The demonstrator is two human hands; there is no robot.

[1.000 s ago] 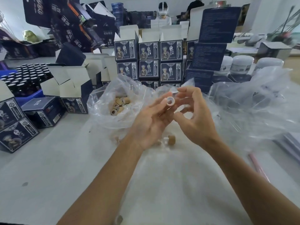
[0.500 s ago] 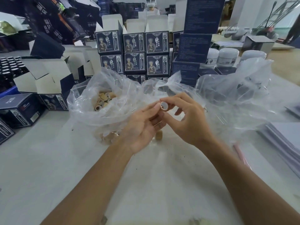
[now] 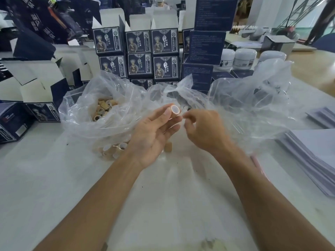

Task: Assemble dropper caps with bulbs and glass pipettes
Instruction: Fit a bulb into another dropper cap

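Between the two hands, above the middle of the tabletop, sits the piece being worked on: the left hand holds a dropper cap pinched at its fingertips, with the round open end turned toward the camera, probably so that the person can see into the hole where the next part must enter. The right hand is just beside it, with the fingers curled together near the cap; it may pinch a small pale part, perhaps a bulb, but the picture is blurred there and I cannot tell what it grasps or whether it grasps anything. Under the hands one loose cap lies on the tabletop. To the left, an open clear plastic bag contains many tan caps, and some more lie under its edge, so the supply is near for the left hand. To the right spreads a second clear bag; its contents are hard to see. A stack of white sheets lies at the right edge. Behind the bags stand dark blue printed boxes, several open with white flaps, and white jars. The room behind looks like a busy packing workshop.
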